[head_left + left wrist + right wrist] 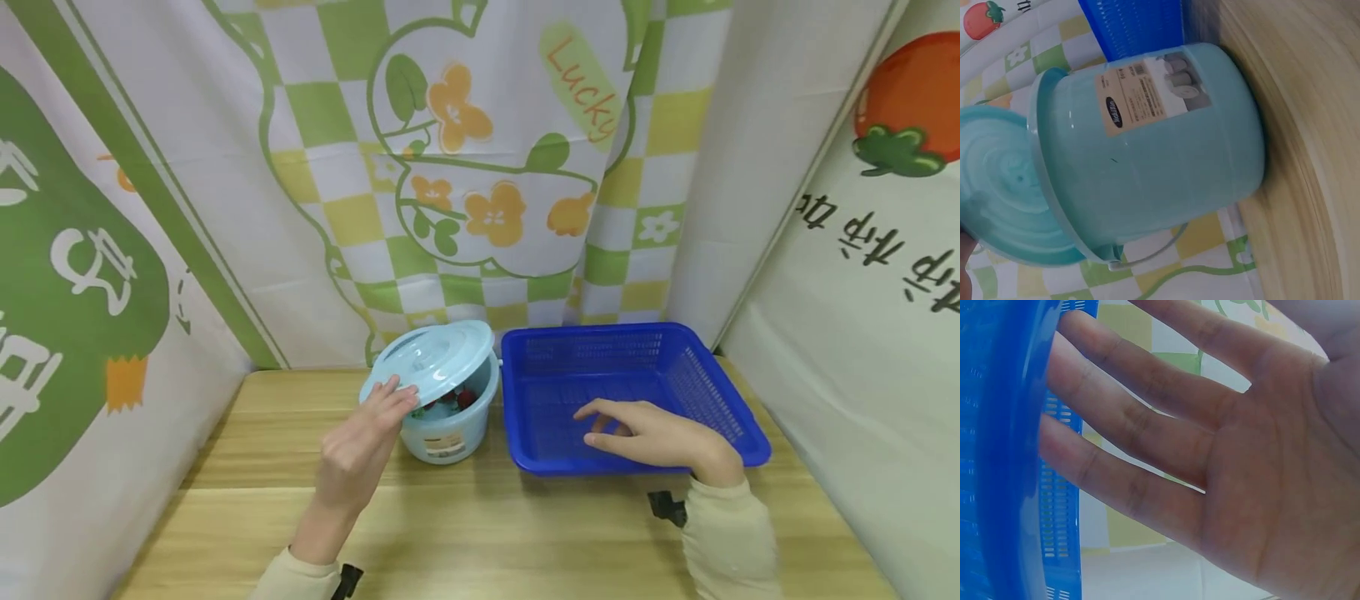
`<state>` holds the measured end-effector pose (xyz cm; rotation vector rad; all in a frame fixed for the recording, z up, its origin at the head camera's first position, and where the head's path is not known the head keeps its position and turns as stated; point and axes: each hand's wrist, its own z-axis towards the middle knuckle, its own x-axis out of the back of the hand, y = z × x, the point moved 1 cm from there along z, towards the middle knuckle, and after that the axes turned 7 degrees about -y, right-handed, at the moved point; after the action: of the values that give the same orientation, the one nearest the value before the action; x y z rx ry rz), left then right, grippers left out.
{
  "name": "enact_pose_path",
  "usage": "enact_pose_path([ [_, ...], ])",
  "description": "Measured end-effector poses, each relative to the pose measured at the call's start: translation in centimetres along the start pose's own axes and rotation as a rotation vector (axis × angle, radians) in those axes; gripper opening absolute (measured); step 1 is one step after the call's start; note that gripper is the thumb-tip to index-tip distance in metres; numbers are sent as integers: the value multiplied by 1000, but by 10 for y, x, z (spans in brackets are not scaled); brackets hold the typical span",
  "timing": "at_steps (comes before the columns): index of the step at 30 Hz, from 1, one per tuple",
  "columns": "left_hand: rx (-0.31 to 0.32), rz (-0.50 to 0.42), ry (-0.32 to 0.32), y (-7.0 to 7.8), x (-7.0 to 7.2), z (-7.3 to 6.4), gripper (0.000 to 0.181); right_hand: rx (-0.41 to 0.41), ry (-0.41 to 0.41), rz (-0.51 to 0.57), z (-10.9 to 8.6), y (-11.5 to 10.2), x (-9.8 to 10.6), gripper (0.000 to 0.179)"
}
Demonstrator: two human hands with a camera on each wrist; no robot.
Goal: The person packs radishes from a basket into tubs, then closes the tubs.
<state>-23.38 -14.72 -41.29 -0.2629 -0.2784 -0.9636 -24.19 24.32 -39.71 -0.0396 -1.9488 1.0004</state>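
Note:
A light-blue plastic bucket [453, 433] with a paper label stands on the wooden table. Its round lid [431, 358] is tilted up at the near right side, leaving a gap. Through that gap show small red things with green bits [466, 398], their kind partly hidden. My left hand [356, 454] grips the lid by its near edge; in the left wrist view the lid [1010, 181] leans away from the bucket's rim [1038, 137]. My right hand [660, 435] is above the near part of a blue plastic basket [525, 400], fingers spread and slightly bent, holding nothing.
The basket stands right beside the bucket, its slotted back wall [592, 346] near a green-and-white checked curtain [525, 292]. White printed cloths hang on the left and right. Wooden tabletop [480, 533] lies in front of both containers.

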Motion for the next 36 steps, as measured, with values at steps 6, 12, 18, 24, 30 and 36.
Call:
enact_pose_path([
  [6, 47, -71, -88, 2, -5, -4, 20, -5, 0, -4, -2, 2, -3, 44],
  [12, 77, -158, -178, 0, -11, -14, 27, -5, 0, 13, -3, 4, -5, 44],
  [18, 149, -256, -156, -2, -17, -26, 24, 3, -11, 14, -4, 5, -4, 44],
  [24, 224, -304, -154, -3, -16, -34, 23, 14, -20, 11, 0, 5, -2, 43],
  [30, 248, -322, -176, -3, -12, -40, 38, 28, -29, 10, 5, 5, -3, 43],
  [36, 250, -326, -183, -6, -13, -43, 41, 29, -32, 8, 5, 6, -3, 43],
])
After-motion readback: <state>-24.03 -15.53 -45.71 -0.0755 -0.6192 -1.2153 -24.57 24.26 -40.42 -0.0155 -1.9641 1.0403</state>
